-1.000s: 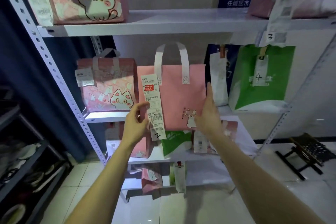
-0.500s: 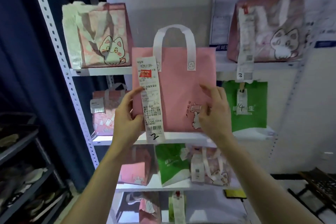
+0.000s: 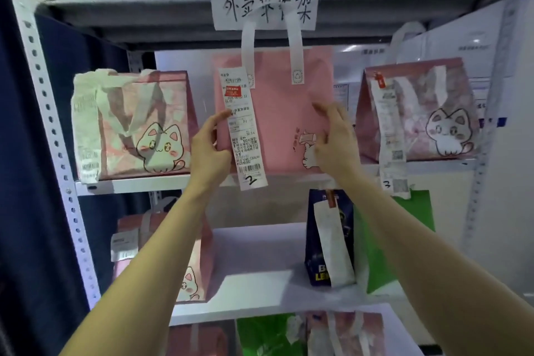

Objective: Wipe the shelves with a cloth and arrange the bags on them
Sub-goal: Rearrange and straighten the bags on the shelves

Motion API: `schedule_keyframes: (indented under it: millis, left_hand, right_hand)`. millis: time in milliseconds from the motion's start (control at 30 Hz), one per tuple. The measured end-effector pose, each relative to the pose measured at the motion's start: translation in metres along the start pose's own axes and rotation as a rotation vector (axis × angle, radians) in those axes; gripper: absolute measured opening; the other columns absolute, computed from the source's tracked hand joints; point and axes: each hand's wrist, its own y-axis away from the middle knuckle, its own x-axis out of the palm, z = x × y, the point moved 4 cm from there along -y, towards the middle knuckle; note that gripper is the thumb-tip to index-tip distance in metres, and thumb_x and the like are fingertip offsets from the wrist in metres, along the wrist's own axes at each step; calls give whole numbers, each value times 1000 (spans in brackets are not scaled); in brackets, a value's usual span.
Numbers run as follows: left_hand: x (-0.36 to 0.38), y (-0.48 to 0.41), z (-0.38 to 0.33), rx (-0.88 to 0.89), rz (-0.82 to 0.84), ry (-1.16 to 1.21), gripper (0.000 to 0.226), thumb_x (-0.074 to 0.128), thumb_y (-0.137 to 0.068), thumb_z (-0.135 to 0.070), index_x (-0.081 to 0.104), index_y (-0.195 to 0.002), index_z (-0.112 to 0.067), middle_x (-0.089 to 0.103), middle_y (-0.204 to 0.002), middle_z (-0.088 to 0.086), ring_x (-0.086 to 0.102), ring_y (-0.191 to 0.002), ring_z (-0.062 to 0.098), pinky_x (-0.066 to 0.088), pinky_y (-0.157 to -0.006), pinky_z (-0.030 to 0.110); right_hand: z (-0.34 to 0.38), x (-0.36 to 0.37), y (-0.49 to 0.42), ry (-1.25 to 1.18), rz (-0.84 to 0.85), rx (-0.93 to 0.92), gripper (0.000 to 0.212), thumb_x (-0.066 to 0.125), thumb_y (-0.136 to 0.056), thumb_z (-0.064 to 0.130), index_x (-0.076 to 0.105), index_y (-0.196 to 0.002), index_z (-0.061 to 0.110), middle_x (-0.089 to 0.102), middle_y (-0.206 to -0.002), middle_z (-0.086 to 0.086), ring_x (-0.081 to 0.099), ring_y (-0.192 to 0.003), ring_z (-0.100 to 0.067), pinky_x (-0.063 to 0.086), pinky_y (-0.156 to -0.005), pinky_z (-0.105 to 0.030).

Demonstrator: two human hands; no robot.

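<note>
Here left hand (image 3: 209, 150) and right hand (image 3: 336, 140) grip the flat, seemingly fabric pink bag (image 3: 278, 113)

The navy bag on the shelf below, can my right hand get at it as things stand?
Probably not yet: the right hand grips the pink bag together with the left hand. The navy bag stands unblocked in front, so a freed hand likely could.

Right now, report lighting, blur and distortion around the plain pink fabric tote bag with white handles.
Head view: dim, bluish light; the plain pink fabric tote bag and its long white paper receipt are sharp enough to read the handwritten 2, fine print soft; the wide lens bends the white perforated metal upright at left; the green bag at the bottom edge is dark and blurred.
</note>
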Motion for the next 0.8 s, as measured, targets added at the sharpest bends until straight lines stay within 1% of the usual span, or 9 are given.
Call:
schedule_keyframes:
  millis: [100,200,267,300,367,500,600,700,800]
  left_hand:
    - [3,-21,27,22,0,-70,72,65,-89,18,63,-145,-28,73,-126,-13,74,-111,-1,68,-79,32]
    - [4,-30,53,38,64,-160,67,70,-93,4,57,-150,-28,67,-141,-13,65,-131,5,57,-111,41]
    - [4,-33,66,50,110,-202,64,72,-97,-6,54,-152,-32,64,-144,-18,60,-136,3,51,-118,40]
    - [5,-35,70,58,127,-217,64,72,-97,-8,52,-153,-32,63,-146,-17,59,-138,2,50,-119,40]
    - [6,-40,72,70,161,-266,67,72,-97,-7,50,-155,-32,59,-152,-15,56,-141,5,48,-120,40]
    - [8,-44,73,43,235,-295,70,75,-96,-8,46,-155,-34,58,-154,-12,61,-138,17,53,-114,46]
    - [3,-40,77,52,240,-288,71,78,-95,-9,48,-154,-36,58,-152,-16,58,-141,12,52,-116,47]
    - [1,-37,77,50,247,-251,73,80,-93,-8,49,-151,-40,59,-150,-21,59,-140,10,54,-114,47]
    - [2,-34,76,49,260,-227,74,80,-93,-6,50,-151,-40,61,-152,-14,62,-138,13,55,-112,48]
  right_hand:
    - [-24,27,-15,3,35,18,88,47,-86,-17,44,-155,39,44,-146,11,52,-118,-6,51,-90,-17]
    - [-49,51,-22,-5,123,33,89,55,-95,-9,34,-159,49,43,-152,11,49,-114,7,45,-88,-4]
    - [-67,61,-20,5,166,56,85,62,-99,1,31,-159,53,45,-150,14,50,-101,19,38,-82,2]
    - [-75,65,-20,7,186,74,84,64,-99,5,30,-158,55,45,-147,15,51,-97,19,38,-81,-1]
    - [-86,71,-23,26,235,111,85,67,-100,9,27,-157,59,45,-144,12,54,-97,5,40,-80,-9]
    - [-98,74,-31,79,295,158,90,69,-99,13,23,-155,66,47,-154,4,62,-90,-18,41,-73,-12]
    - [-98,70,-26,67,297,119,93,72,-97,11,25,-154,68,46,-159,6,64,-113,-22,54,-96,-29]
    - [-97,63,-18,35,272,94,93,72,-96,11,26,-154,68,46,-161,6,58,-130,-21,49,-109,-36]
    - [-94,58,-13,24,280,101,92,72,-96,12,26,-154,66,47,-160,2,49,-138,-16,43,-115,-36]
